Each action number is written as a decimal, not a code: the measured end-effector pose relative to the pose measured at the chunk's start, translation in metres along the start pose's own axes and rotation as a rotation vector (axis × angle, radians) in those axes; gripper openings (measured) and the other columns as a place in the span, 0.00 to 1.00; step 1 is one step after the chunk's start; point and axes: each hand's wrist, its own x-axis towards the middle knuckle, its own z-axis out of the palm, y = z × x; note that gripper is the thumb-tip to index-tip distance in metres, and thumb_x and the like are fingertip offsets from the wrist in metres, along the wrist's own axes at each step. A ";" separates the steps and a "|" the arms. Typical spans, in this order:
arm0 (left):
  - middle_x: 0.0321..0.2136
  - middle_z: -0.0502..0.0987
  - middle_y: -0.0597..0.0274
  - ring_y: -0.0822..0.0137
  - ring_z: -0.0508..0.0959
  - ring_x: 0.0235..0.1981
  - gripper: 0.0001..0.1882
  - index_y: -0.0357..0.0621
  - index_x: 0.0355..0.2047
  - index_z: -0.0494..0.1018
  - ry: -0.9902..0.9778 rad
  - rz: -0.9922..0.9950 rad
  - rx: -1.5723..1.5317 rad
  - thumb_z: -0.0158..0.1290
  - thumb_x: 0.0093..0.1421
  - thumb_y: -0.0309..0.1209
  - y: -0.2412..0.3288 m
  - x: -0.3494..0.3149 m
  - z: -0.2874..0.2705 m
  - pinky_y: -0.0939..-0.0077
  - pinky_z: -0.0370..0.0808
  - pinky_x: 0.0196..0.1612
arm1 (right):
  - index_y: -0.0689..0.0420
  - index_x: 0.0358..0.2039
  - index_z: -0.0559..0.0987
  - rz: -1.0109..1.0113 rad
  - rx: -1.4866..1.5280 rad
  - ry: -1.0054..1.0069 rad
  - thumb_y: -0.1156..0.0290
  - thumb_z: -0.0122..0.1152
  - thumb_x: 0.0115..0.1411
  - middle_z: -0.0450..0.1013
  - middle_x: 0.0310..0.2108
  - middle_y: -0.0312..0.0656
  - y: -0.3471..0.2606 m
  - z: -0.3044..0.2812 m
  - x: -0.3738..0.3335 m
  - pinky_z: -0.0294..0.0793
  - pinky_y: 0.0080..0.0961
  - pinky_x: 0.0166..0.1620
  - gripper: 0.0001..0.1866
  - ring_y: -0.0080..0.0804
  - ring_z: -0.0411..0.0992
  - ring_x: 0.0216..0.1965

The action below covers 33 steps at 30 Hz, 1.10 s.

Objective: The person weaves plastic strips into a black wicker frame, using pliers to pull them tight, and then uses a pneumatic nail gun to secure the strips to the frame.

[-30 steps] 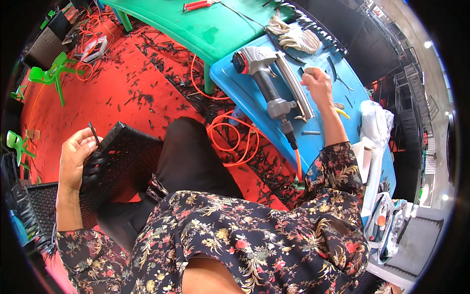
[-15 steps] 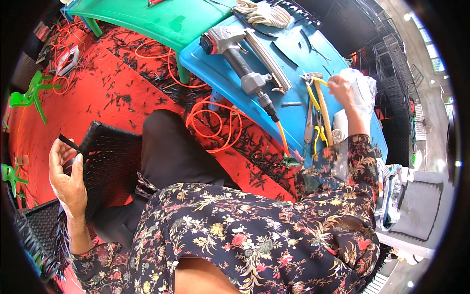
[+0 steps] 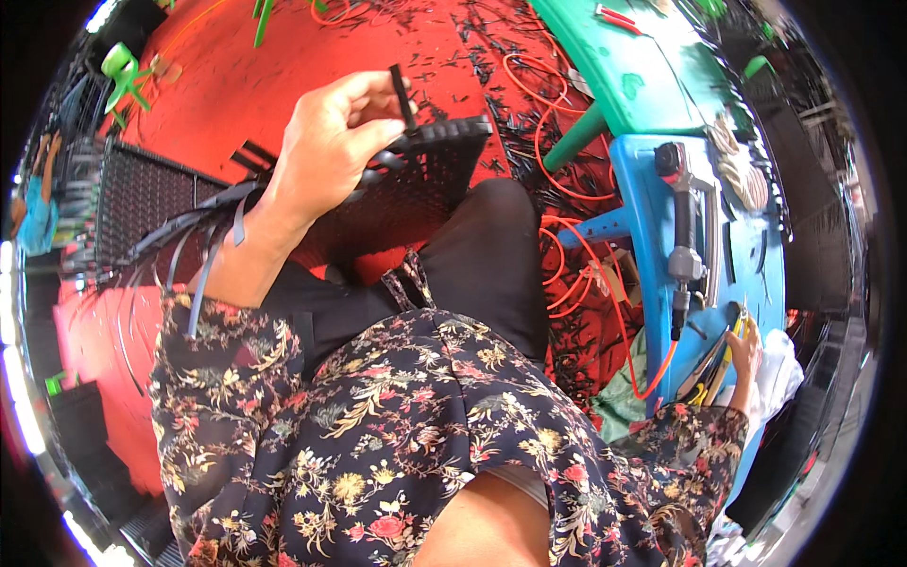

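Observation:
My left hand point(image 3: 321, 151) is closed, pinching a short flat black strip point(image 3: 402, 98) between thumb and fingers. The strip stands up at the rim of a black woven panel point(image 3: 416, 184), which rests by my knees. Loose grey-black strips point(image 3: 203, 227) trail from the weave around my left forearm. Far to the right, my right hand point(image 3: 744, 354) is on the blue table point(image 3: 652, 236), its fingers closed around a handle of yellow-handled pliers point(image 3: 740, 327). More hand tools point(image 3: 704, 383) lie beside it, partly hidden by my wrist and sleeve.
A nail gun point(image 3: 687, 227) with an orange air hose point(image 3: 661, 370) lies on the blue table, near a striped glove point(image 3: 740, 168). A green table point(image 3: 652, 85) adjoins it, holding a red-handled tool point(image 3: 619, 19). Black scraps litter the red floor point(image 3: 312, 47). White plastic point(image 3: 779, 373) sits beside my right hand.
My view has swung left, so the tables now appear farther right. The left hand still holds the strip at the panel's rim, and the right hand remains at the pliers.

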 end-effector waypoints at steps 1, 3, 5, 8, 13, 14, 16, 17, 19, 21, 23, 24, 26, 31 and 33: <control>0.33 0.76 0.63 0.77 0.74 0.35 0.12 0.35 0.43 0.71 0.013 -0.025 0.023 0.50 0.58 0.23 0.000 0.000 -0.001 0.84 0.70 0.40 | 0.50 0.59 0.65 0.093 0.038 -0.010 0.58 0.63 0.45 0.71 0.49 0.52 -0.018 -0.014 0.004 0.70 0.36 0.49 0.38 0.47 0.71 0.49; 0.28 0.76 0.65 0.79 0.74 0.31 0.08 0.36 0.37 0.74 0.015 -0.069 0.059 0.51 0.59 0.26 0.000 0.001 -0.003 0.86 0.70 0.36 | 0.51 0.58 0.67 0.103 0.157 0.115 0.58 0.61 0.48 0.71 0.49 0.52 -0.032 -0.032 0.013 0.69 0.35 0.50 0.34 0.47 0.71 0.49; 0.25 0.76 0.66 0.80 0.74 0.28 0.07 0.37 0.34 0.75 0.079 -0.115 0.021 0.52 0.59 0.28 0.002 0.001 0.001 0.87 0.70 0.32 | 0.54 0.56 0.69 -0.133 0.318 0.324 0.63 0.60 0.52 0.71 0.51 0.50 -0.060 -0.048 0.022 0.68 0.33 0.52 0.30 0.43 0.71 0.50; 0.22 0.76 0.66 0.81 0.74 0.24 0.08 0.38 0.31 0.75 0.126 -0.089 0.063 0.53 0.60 0.31 0.004 0.004 0.006 0.87 0.70 0.27 | 0.58 0.54 0.71 -0.471 0.509 0.273 0.68 0.63 0.48 0.71 0.49 0.49 -0.183 -0.107 -0.001 0.65 0.30 0.54 0.30 0.37 0.70 0.50; 0.22 0.76 0.66 0.81 0.74 0.23 0.08 0.38 0.31 0.75 0.145 -0.100 0.052 0.53 0.60 0.31 0.004 -0.001 0.004 0.88 0.70 0.25 | 0.56 0.41 0.78 -1.082 0.506 0.216 0.67 0.67 0.39 0.72 0.33 0.44 -0.378 -0.175 -0.050 0.70 0.34 0.42 0.24 0.39 0.72 0.37; 0.22 0.76 0.67 0.81 0.74 0.23 0.08 0.38 0.31 0.75 0.143 -0.095 0.071 0.53 0.60 0.31 0.001 -0.002 0.004 0.88 0.70 0.26 | 0.55 0.39 0.78 -1.165 0.479 0.270 0.66 0.67 0.38 0.71 0.28 0.42 -0.400 -0.176 -0.051 0.70 0.35 0.39 0.23 0.39 0.71 0.33; 0.22 0.77 0.67 0.82 0.73 0.23 0.08 0.37 0.30 0.75 0.134 -0.081 0.118 0.53 0.59 0.31 0.001 0.001 0.005 0.88 0.70 0.27 | 0.53 0.36 0.79 -1.294 0.461 0.339 0.64 0.68 0.37 0.67 0.23 0.39 -0.428 -0.182 -0.051 0.67 0.35 0.34 0.21 0.40 0.70 0.30; 0.22 0.77 0.67 0.82 0.73 0.24 0.08 0.37 0.30 0.76 0.134 -0.057 0.128 0.53 0.59 0.31 0.000 0.000 0.006 0.88 0.69 0.27 | 0.52 0.34 0.79 -1.309 0.468 0.363 0.63 0.67 0.36 0.67 0.23 0.39 -0.437 -0.180 -0.048 0.67 0.36 0.34 0.20 0.41 0.70 0.29; 0.22 0.77 0.68 0.83 0.73 0.24 0.08 0.37 0.30 0.76 0.129 -0.009 0.147 0.53 0.59 0.30 -0.004 0.000 0.008 0.89 0.69 0.29 | 0.52 0.34 0.80 -1.334 0.431 0.331 0.62 0.67 0.36 0.68 0.23 0.41 -0.447 -0.182 -0.042 0.67 0.36 0.34 0.20 0.41 0.70 0.29; 0.16 0.71 0.70 0.83 0.67 0.19 0.09 0.37 0.24 0.74 0.187 0.052 0.065 0.54 0.57 0.31 -0.003 0.001 0.016 0.84 0.64 0.22 | 0.53 0.33 0.80 -1.348 0.385 0.293 0.61 0.65 0.36 0.68 0.23 0.43 -0.452 -0.187 -0.040 0.67 0.37 0.34 0.20 0.42 0.70 0.30; 0.16 0.71 0.70 0.83 0.67 0.19 0.09 0.37 0.24 0.74 0.187 0.059 0.061 0.54 0.57 0.30 -0.002 0.000 0.016 0.85 0.64 0.23 | 0.53 0.33 0.80 -1.369 0.390 0.265 0.61 0.65 0.36 0.68 0.23 0.44 -0.456 -0.189 -0.038 0.67 0.37 0.34 0.20 0.42 0.70 0.29; 0.19 0.74 0.70 0.84 0.70 0.22 0.07 0.37 0.27 0.75 0.158 0.038 0.098 0.54 0.58 0.29 0.000 0.000 0.013 0.87 0.66 0.26 | 0.53 0.33 0.81 -1.379 0.393 0.251 0.62 0.64 0.36 0.68 0.22 0.44 -0.457 -0.189 -0.037 0.67 0.37 0.34 0.20 0.42 0.70 0.29; 0.22 0.77 0.69 0.84 0.72 0.25 0.06 0.36 0.29 0.76 0.131 0.018 0.131 0.54 0.59 0.27 0.001 -0.002 0.013 0.89 0.68 0.29 | 0.53 0.33 0.81 -1.392 0.389 0.243 0.62 0.64 0.37 0.68 0.22 0.44 -0.459 -0.186 -0.035 0.67 0.37 0.33 0.19 0.43 0.70 0.29; 0.22 0.77 0.70 0.84 0.72 0.24 0.06 0.36 0.29 0.76 0.131 0.009 0.115 0.54 0.59 0.27 0.002 -0.002 0.016 0.89 0.68 0.29 | 0.54 0.32 0.81 -1.441 0.381 0.213 0.63 0.64 0.37 0.69 0.22 0.45 -0.464 -0.189 -0.031 0.67 0.37 0.33 0.19 0.43 0.70 0.28; 0.21 0.77 0.70 0.84 0.71 0.24 0.06 0.36 0.29 0.76 0.125 0.012 0.120 0.54 0.58 0.27 0.003 -0.002 0.016 0.89 0.68 0.28 | 0.55 0.31 0.80 -1.449 0.388 0.189 0.64 0.63 0.37 0.70 0.23 0.45 -0.466 -0.187 -0.028 0.68 0.37 0.32 0.17 0.42 0.71 0.28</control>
